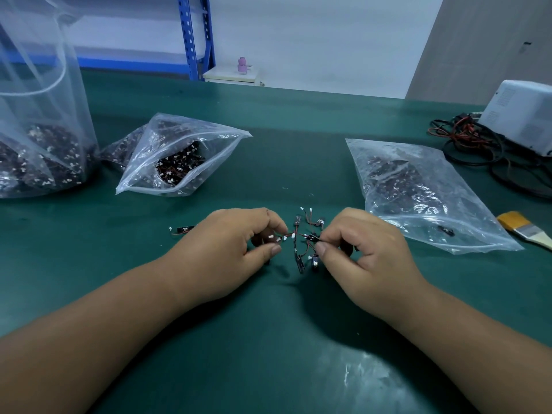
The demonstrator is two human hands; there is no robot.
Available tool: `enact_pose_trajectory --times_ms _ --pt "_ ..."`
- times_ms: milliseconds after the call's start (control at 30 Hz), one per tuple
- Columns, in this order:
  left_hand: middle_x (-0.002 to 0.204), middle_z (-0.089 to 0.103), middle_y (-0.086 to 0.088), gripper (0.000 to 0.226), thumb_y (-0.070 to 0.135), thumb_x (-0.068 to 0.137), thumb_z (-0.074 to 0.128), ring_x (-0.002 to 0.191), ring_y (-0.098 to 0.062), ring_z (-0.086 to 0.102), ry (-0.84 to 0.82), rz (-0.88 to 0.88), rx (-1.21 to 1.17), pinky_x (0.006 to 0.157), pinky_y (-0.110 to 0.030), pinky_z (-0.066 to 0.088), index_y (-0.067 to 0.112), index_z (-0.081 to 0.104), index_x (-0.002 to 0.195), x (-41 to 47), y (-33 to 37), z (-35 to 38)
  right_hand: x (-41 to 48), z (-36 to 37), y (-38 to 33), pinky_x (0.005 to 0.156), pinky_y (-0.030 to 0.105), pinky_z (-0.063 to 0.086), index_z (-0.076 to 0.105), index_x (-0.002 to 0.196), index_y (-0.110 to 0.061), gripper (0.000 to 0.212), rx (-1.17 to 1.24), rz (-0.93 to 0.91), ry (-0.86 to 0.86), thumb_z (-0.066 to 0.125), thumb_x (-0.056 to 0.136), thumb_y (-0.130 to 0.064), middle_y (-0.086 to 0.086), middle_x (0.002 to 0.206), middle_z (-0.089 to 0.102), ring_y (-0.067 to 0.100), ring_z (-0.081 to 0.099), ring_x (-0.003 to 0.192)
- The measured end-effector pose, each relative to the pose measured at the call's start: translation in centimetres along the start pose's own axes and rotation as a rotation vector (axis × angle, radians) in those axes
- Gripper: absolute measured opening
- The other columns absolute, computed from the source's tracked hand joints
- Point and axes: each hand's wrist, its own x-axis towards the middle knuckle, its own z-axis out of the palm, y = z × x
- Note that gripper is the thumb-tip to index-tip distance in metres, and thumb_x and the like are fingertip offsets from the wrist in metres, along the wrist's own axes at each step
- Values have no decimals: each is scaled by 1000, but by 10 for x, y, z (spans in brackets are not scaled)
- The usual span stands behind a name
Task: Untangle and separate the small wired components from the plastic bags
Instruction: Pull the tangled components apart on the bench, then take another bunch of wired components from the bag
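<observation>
Hands over green mat [268,144] — left hand [236,243] and right hand [364,249] each pinch one tangled cluster of small black red-wired components [301,240]. Clear plastic zip bags [179,156] lie beyond.

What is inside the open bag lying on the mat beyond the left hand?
The open bag holds a heap of small dark wired parts. The upper parts and the crumpled plastic cover whatever lies beneath.

I can read no text, brand or number anywhere in front of me. The pale grey box-shaped plastic device [521,115] at about two o'clock in my view carries a panel of fine print on its side, too small and blurred to make out.
</observation>
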Motion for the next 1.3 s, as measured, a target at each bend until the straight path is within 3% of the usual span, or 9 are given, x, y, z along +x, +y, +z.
enact_pose_trajectory --times_ms 133,467,667,800,967,1100,1200,1300 --pt "77 56 31 21 27 87 72 82 2 57 10 -9 122 74 -8 38 36 66 105 1 -2 -3 2 0 3 59 28 39 58 64 -12 19 33 78 52 66 80 -8 -4 64 51 13 49 64" --pt "82 60 19 18 19 85 61 87 -10 56 -44 -45 268 86 -35 47 31 67 97 -1 0 -8 5 -3 6 59 16 36 57 63 -11 17 176 276 132 63 78 -9 -7 61 51 7 46 61" --pt "92 54 16 23 15 81 53 95 -11 49 -157 -156 318 90 -35 45 34 59 94 2 -3 -12 4 -2 11 61 13 36 58 65 -12 17 158 332 168 63 80 -15 -11 64 53 6 48 63" --pt "93 53 18 32 8 78 50 97 -8 47 -178 -192 301 91 -34 43 37 56 91 2 -3 -16 4 -1 17 60 11 38 62 67 -22 20 99 359 188 71 83 -16 -11 69 59 5 52 64" --pt "87 63 17 30 8 75 54 92 -11 56 -181 -91 343 89 -39 44 33 68 80 3 -1 -18 4 0 25 55 12 37 66 68 -21 18 78 462 216 78 81 -18 -11 65 60 5 48 56" --pt "82 64 17 30 24 72 42 87 -8 59 -179 -51 326 87 -39 46 30 70 78 2 3 -21 4 -1 26 53 14 38 65 69 -24 16 69 501 214 72 83 -22 -8 66 60 5 48 55" --pt "84 61 17 29 28 72 39 87 -6 55 -209 -61 294 85 -37 46 30 66 81 2 3 -22 5 -2 23 59 18 42 64 66 -22 16 42 451 196 64 82 -24 -11 69 61 9 54 62" --pt "84 59 16 25 31 74 40 85 -6 54 -226 -58 272 82 -35 46 30 64 81 2 0 -21 4 -3 20 64 30 46 63 62 -20 20 -12 349 102 61 82 -24 -8 65 60 12 57 68"
